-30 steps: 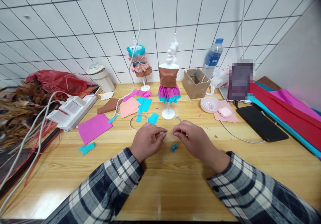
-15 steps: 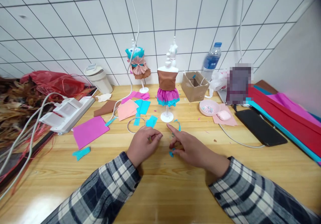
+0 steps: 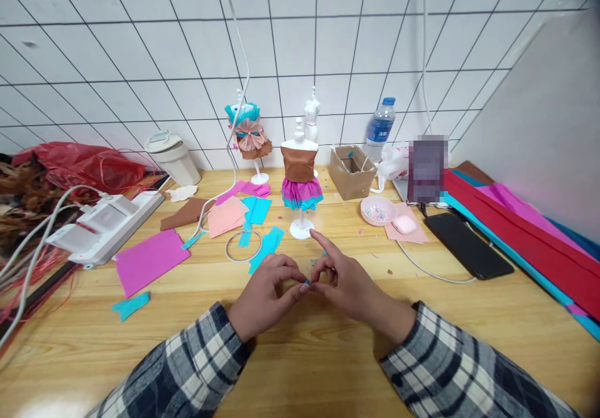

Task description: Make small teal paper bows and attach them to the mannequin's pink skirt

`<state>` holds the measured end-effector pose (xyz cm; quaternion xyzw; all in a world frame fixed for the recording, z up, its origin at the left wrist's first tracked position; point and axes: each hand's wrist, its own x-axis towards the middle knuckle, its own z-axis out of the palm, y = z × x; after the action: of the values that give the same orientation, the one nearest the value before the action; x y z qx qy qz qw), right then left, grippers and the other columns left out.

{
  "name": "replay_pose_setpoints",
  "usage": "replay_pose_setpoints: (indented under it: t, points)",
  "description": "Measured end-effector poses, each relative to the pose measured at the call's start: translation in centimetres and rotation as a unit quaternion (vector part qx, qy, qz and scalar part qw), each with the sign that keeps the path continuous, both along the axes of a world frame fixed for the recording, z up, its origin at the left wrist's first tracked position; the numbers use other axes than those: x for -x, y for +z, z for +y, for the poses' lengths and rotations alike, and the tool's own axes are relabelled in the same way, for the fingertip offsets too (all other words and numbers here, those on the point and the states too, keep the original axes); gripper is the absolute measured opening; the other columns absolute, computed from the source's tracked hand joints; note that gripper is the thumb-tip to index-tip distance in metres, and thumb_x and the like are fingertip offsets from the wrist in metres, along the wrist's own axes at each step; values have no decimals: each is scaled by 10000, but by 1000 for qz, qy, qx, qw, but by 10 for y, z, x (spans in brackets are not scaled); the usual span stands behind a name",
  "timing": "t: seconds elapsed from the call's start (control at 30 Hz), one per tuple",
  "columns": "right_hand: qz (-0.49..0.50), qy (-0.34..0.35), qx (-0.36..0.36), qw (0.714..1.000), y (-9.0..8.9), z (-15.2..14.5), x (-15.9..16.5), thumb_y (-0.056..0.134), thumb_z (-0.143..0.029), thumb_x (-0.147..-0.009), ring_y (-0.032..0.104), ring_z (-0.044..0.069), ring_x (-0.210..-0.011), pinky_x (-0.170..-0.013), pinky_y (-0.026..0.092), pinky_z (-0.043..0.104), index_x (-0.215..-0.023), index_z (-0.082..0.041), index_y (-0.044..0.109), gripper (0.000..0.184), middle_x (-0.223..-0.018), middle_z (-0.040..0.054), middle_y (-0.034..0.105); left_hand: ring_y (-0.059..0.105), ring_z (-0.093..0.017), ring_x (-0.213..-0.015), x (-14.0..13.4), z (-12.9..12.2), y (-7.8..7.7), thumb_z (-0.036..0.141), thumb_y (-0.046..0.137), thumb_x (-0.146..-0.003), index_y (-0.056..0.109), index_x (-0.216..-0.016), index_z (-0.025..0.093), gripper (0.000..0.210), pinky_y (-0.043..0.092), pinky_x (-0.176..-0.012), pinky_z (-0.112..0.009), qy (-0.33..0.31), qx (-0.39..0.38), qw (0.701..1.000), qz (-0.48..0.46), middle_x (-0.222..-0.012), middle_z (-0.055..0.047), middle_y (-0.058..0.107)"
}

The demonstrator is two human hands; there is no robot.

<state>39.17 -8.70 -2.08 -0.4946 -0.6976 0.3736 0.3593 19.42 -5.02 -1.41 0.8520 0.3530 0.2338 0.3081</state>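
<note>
My left hand (image 3: 269, 293) and my right hand (image 3: 351, 287) meet over the front of the table, fingertips touching. Both pinch a tiny scrap of blue crepe paper (image 3: 307, 283), mostly hidden by the fingers. The right index finger points away, stretched forward. Just beyond stands a small white mannequin (image 3: 301, 228) in a brown top (image 3: 300, 165) and a magenta skirt (image 3: 300, 192) with a blue hem. Left of it lie a silvery ring (image 3: 227, 247) and blue paper pieces (image 3: 268, 243).
A dressed mannequin (image 3: 253, 140), a bare one (image 3: 312, 115), a cardboard box (image 3: 354, 180) and a water bottle (image 3: 380, 127) line the wall. At right are a pink bead bowl (image 3: 365, 214) and a black phone (image 3: 469, 246). A power strip (image 3: 112, 224) and a magenta sheet (image 3: 152, 260) lie left.
My hands have come together, the left now also pinching at the blue scrap that was at my right fingers. The head view has tilted up slightly and turned right.
</note>
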Motion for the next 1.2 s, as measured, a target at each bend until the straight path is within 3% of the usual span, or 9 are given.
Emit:
replay_pose_setpoints:
  t: [0.17,0.4,0.47,0.57,0.67,0.73,0.8,1.2]
  points:
    - [6,15,9,1000,0,-1,0,638,-70,-751,455,88,-578,-596,391,230,-1468,-339,185,890,-801,-65,659,583,-189,-857,1,-1,-1,284,602,-849,701,-811,190,142,406,-822,-346,-18,-4,999,-29,-865,-45,676]
    - [-15,43,-13,999,-2,-2,1,622,-49,-752,490,104,-608,-639,432,250,-1478,-337,168,904,-784,-62,669,581,-190,-847,0,-3,0,323,630,-835,691,-810,194,145,402,-808,-347,-45,6,999,-31,-865,-38,699]
    - [-13,33,-37,999,-2,-2,0,631,-91,-767,531,123,-686,-696,468,280,-1474,-317,195,861,-882,-24,674,581,-184,-824,-1,-3,0,304,621,-839,689,-789,193,139,404,-798,-341,-33,11,999,-37,-828,-33,701]
    - [-10,0,-121,993,2,-3,-3,664,-190,-777,549,191,-1004,-879,471,367,-1364,-268,415,643,-1201,75,586,586,-180,-807,0,-1,1,281,606,-839,676,-754,185,147,411,-791,-332,10,27,999,-40,-788,-33,694]
    - [1,-16,-159,987,8,-4,-5,637,-239,-816,482,230,-1189,-996,412,409,-1099,-230,623,283,-1289,96,518,591,-172,-780,0,2,1,293,579,-849,669,-745,179,178,426,-774,-317,45,50,997,-41,-779,-36,687]
    - [7,-20,-145,989,8,-5,-4,616,-220,-830,512,223,-1164,-987,424,403,-940,-226,674,125,-1240,87,553,595,-169,-776,0,4,1,293,560,-856,674,-753,177,193,435,-762,-305,49,63,996,-42,-782,-37,685]
    - [10,-27,-129,991,6,-4,-1,622,-194,-819,546,217,-1121,-962,444,396,-848,-225,691,81,-1190,80,587,598,-172,-793,-1,5,0,284,557,-854,681,-759,174,192,441,-758,-298,47,67,996,-40,-794,-40,686]
    - [17,-49,-32,998,-4,2,7,627,-190,-825,596,193,-1061,-956,451,372,-830,-242,751,134,-1103,61,642,570,-163,-747,-4,5,-3,322,554,-868,707,-757,180,236,418,-724,-282,45,85,995,-17,-732,-27,661]
